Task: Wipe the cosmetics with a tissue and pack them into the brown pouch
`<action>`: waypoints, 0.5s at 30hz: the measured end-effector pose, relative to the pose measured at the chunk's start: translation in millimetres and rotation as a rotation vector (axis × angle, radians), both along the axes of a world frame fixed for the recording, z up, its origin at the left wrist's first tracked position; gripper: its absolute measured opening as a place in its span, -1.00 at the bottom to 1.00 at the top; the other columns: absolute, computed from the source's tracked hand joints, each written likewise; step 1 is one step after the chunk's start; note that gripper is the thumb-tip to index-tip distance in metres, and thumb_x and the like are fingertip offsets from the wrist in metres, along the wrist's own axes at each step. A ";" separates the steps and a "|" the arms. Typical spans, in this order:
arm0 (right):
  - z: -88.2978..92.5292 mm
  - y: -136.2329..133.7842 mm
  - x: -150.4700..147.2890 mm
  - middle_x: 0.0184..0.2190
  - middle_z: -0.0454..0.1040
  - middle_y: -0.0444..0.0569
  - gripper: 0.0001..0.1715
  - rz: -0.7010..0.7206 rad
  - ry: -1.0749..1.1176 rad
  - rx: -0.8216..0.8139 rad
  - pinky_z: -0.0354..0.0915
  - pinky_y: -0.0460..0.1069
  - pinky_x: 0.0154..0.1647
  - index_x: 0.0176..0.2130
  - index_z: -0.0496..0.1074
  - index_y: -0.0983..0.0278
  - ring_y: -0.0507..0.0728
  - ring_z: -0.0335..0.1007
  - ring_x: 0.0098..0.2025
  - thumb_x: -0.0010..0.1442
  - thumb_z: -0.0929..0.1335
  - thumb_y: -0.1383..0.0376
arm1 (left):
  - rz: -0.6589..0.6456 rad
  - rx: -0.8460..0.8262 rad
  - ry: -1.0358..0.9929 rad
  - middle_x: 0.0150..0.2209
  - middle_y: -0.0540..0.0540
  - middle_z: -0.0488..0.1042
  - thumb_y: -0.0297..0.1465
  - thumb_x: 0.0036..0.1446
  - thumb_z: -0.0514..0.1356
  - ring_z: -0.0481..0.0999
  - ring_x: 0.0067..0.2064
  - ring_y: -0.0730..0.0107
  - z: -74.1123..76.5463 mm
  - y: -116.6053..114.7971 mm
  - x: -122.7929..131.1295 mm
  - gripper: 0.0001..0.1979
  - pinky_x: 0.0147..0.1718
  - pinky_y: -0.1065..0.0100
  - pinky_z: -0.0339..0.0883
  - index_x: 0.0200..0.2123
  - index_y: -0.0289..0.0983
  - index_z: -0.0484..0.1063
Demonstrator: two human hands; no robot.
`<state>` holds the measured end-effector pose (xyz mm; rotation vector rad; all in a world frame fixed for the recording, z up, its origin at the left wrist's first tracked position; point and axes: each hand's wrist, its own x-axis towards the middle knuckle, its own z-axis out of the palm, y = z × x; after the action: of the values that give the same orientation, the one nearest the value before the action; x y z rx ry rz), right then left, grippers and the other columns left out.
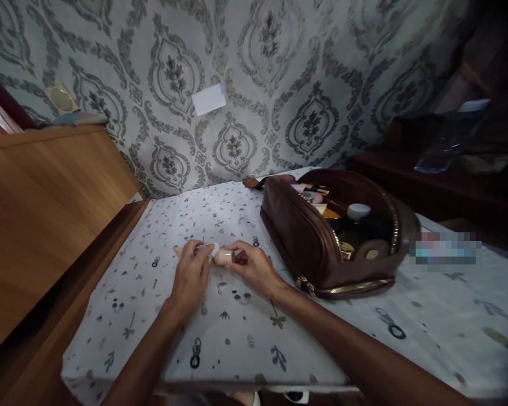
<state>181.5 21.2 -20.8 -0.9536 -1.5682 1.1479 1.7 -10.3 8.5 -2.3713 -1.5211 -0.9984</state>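
Both my hands meet over a white cloth with small prints (220, 338) on the table. My left hand (191, 277) pinches the pale end of a small peach-coloured cosmetic tube (222, 257). My right hand (254, 266) grips the tube's other end with curled fingers. The tube lies level just above the cloth. To the right stands an open brown leather toiletry bag (309, 242), holding a dark bottle with a white cap (358, 213) and several small cosmetic items.
A wooden cabinet (38, 208) stands at the left, close to the table edge. Patterned wallpaper with a white card (209, 99) stuck on it rises behind. A dark shelf (440, 180) with a plastic bag sits at the right back.
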 end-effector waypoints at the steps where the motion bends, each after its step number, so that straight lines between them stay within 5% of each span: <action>1: -1.1 0.4 -0.8 -0.48 0.40 -0.21 -0.70 0.007 0.018 0.005 0.25 -0.10 -0.38 -0.22 0.47 0.24 0.01 0.29 -0.44 -0.05 0.43 0.33 | -0.023 0.007 0.015 -0.09 -0.17 0.36 -0.52 0.30 -0.02 0.42 -0.06 0.26 -0.5 -1.9 4.0 -0.68 -0.11 0.24 0.39 0.00 -0.23 0.44; 7: -4.9 -2.0 -5.3 -0.53 0.31 -0.25 -0.76 0.038 0.114 -0.003 0.20 -0.11 -0.39 -0.30 0.46 0.27 -0.02 0.22 -0.47 -0.03 0.47 0.26 | -0.071 0.096 0.086 -0.07 -0.20 0.39 -0.48 0.30 -0.02 0.44 -0.05 0.17 -4.4 -8.2 8.2 -0.68 -0.12 0.20 0.41 0.01 -0.21 0.44; 15: -5.0 -2.2 -2.2 -0.40 0.45 -0.17 -0.56 -0.065 -0.135 -0.025 0.28 -0.09 -0.28 -0.15 0.58 0.25 0.03 0.34 -0.36 -0.08 0.56 0.21 | -0.052 0.181 0.145 -0.12 -0.14 0.43 -0.33 0.29 -0.02 0.49 -0.10 0.14 -21.4 3.8 -12.5 -0.70 -0.22 0.19 0.41 -0.02 -0.13 0.44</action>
<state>179.3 19.0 -25.9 -1.1105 -1.6204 1.0786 -10.7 -6.5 -12.8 -2.3113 -1.2687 -0.9100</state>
